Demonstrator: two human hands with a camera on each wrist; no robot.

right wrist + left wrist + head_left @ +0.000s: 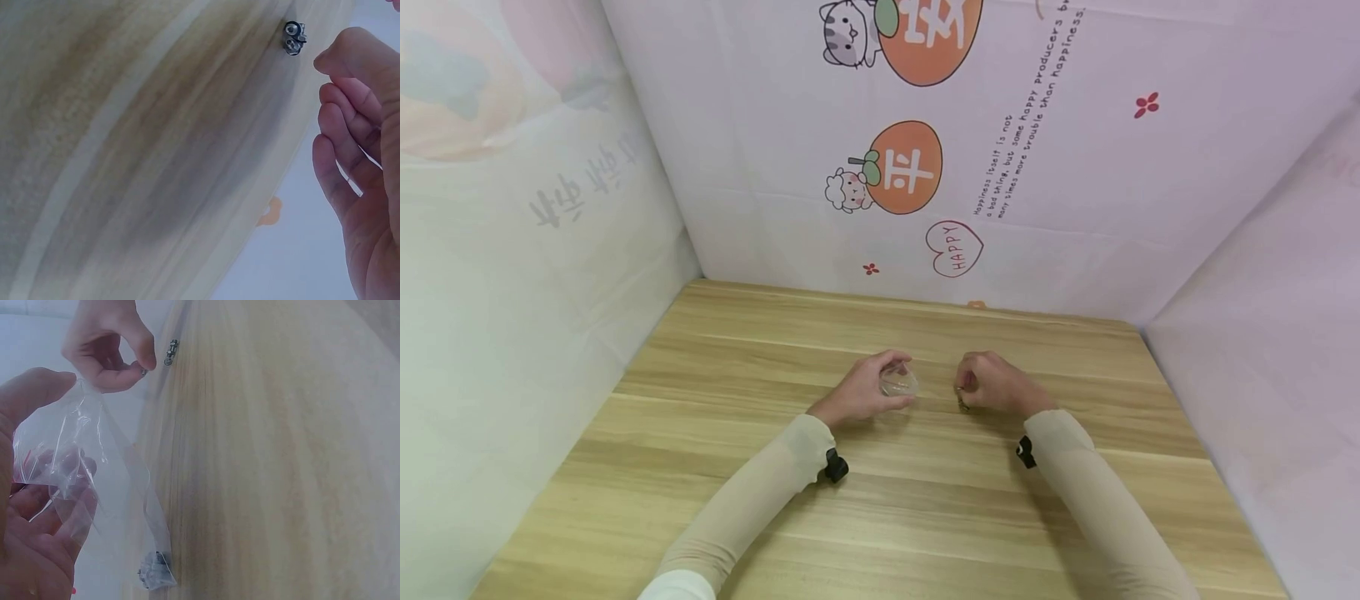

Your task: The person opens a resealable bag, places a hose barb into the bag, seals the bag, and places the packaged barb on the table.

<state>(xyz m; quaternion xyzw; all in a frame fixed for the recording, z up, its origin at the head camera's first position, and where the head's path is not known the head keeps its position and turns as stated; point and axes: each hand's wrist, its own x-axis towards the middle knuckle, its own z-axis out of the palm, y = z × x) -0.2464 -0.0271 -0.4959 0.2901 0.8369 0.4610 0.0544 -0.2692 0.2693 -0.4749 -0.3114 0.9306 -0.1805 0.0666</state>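
My left hand (863, 390) holds a clear plastic bag (898, 383) spread between its thumb and curled fingers. In the left wrist view, the bag hangs down with a cluster of small metal parts (155, 571) in its bottom corner. To the bag's right, my right hand (1000, 385) pinches a tiny metal piece (144, 372) between thumb and forefinger; its kind is too small to tell. Several small silvery metal pieces (171, 352) lie grouped on the table beside the right fingertips. The right wrist view shows that same group just past the thumb, with round ends facing the camera.
A wood-grain table (880, 533) lies under both hands. White printed sheets stand as a back wall (775, 167) and as side walls at left and right, close to the table's edges. Each forearm wears a black wrist device.
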